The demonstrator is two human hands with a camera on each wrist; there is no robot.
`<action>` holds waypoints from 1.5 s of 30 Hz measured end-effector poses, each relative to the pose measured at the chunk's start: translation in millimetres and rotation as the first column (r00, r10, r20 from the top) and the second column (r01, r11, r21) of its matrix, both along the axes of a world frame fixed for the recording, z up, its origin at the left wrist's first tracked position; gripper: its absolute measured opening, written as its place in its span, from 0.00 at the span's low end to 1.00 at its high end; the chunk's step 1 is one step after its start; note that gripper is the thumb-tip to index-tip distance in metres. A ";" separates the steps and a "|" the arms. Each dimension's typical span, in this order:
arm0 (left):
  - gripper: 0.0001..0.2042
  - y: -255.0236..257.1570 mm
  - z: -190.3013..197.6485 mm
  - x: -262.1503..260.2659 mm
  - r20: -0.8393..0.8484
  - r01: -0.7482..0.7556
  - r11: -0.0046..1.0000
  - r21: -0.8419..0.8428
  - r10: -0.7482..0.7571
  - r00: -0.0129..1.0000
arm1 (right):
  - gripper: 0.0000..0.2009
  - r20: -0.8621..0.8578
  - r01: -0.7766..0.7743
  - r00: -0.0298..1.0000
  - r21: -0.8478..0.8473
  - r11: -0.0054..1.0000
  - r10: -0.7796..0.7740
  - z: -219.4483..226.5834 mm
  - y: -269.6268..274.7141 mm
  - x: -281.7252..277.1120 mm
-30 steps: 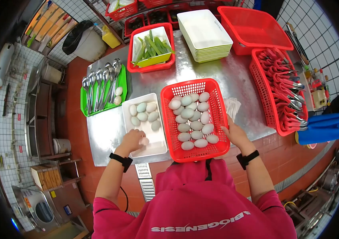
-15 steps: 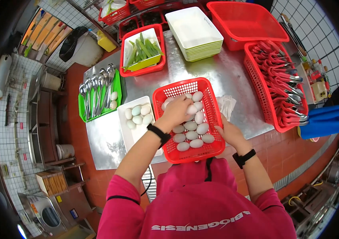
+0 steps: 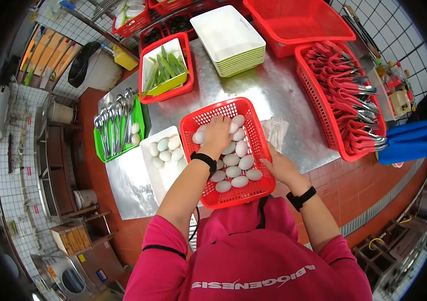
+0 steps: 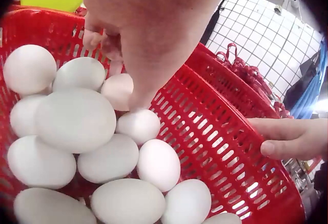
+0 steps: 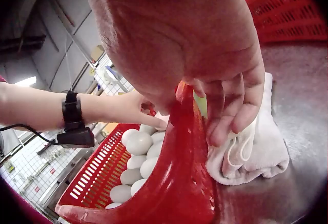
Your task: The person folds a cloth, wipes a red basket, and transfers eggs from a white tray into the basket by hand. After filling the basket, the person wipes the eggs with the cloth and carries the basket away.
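Note:
A red perforated basket [image 3: 261, 145] holds several pale eggs [image 4: 76, 120], some lying on top of others. My left hand [image 3: 217, 134] is inside its far part, with thumb and fingers [image 4: 93, 38] around a pinkish egg [image 4: 118, 91]; the fingertips are partly hidden. At the basket's right side, my right hand [image 3: 284, 168] grips the rim, its thumb [image 4: 279, 149] inside the wall and its fingers [image 5: 236, 101] outside. Left of the basket, a white tray [image 3: 159, 176] holds several more eggs [image 3: 163, 145].
A green tray [image 3: 139, 120] with spoons and two eggs stands left. Beyond are a red basket of green vegetables [image 3: 163, 70], stacked white trays [image 3: 228, 37] and an empty red basket [image 3: 298, 22]. Red-handled utensils [image 3: 346, 100] fill a basket at right; a white cloth [image 5: 256, 152] lies nearby.
My left hand has moved from the white tray into the far part of the red basket, carrying an egg. My right hand has stayed at the basket's right rim.

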State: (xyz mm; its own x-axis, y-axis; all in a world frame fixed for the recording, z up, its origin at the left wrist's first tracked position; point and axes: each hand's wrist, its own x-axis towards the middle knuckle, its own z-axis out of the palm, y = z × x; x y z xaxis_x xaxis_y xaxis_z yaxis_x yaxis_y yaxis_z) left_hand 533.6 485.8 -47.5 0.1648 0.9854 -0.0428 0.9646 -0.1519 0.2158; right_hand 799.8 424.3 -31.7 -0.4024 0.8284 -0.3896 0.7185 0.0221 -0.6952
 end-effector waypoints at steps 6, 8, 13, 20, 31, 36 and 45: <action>0.21 -15.5 56.4 -36.8 0.196 -0.052 0.991 0.125 0.027 0.980 | 0.35 -0.037 -0.009 0.999 0.015 1.000 0.010 -4.5 -0.4 1.7; 0.18 -25.3 70.4 -74.4 0.365 -0.188 0.977 0.104 0.138 0.921 | 0.34 -0.047 -0.010 0.999 0.008 1.000 0.010 -5.5 0.2 1.8; 0.14 -63.1 56.5 -198.2 0.366 -0.394 0.910 0.132 0.325 0.872 | 0.35 -0.065 0.006 0.998 0.018 1.000 -0.005 -4.1 -0.6 0.8; 0.14 -124.7 10.0 -222.4 0.275 -0.442 0.883 -0.160 0.470 0.839 | 0.34 -0.039 -0.009 0.999 0.016 1.000 0.010 6.5 -1.4 -3.1; 0.24 -150.8 -10.4 -154.6 0.029 -0.439 0.869 -0.228 0.456 0.889 | 0.34 0.174 -0.019 0.985 0.034 0.999 0.013 10.9 -2.2 -7.9; 0.24 -151.6 -16.2 -151.6 0.088 -0.469 0.859 -0.203 0.493 0.865 | 0.33 0.149 -0.021 0.989 0.046 0.999 0.014 12.0 -2.4 -8.7; 0.25 -155.5 36.0 -165.5 0.288 -0.503 0.857 -0.111 0.512 0.809 | 0.33 0.145 -0.003 0.989 0.014 1.000 0.001 12.4 -3.1 -7.3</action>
